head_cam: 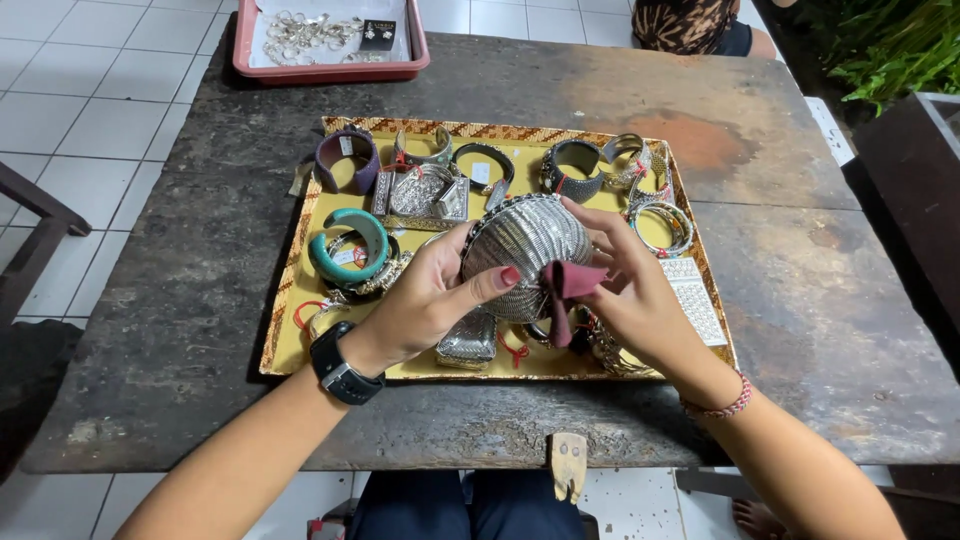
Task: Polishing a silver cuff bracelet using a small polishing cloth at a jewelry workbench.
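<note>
My left hand [425, 300] grips a domed silver woven metal piece [525, 245] from its left side, thumb on its lower front. My right hand [625, 290] touches the piece's right edge with its fingertips and pinches a small dark red cloth [565, 290] against it. Both hands hover over a yellow-lined tray [300, 260] with a woven border. Lying in the tray are a teal bangle [348, 245], a purple cuff [347, 160], several silver bracelets [575, 170] and a flat silver cuff [695, 300].
The tray rests on a dark worn wooden table [780, 300]. A pink tray [330, 40] of silver jewellery sits at the far edge. Another person [690, 25] stands beyond the table. Green plants [890, 45] are at the upper right. White floor tiles lie to the left.
</note>
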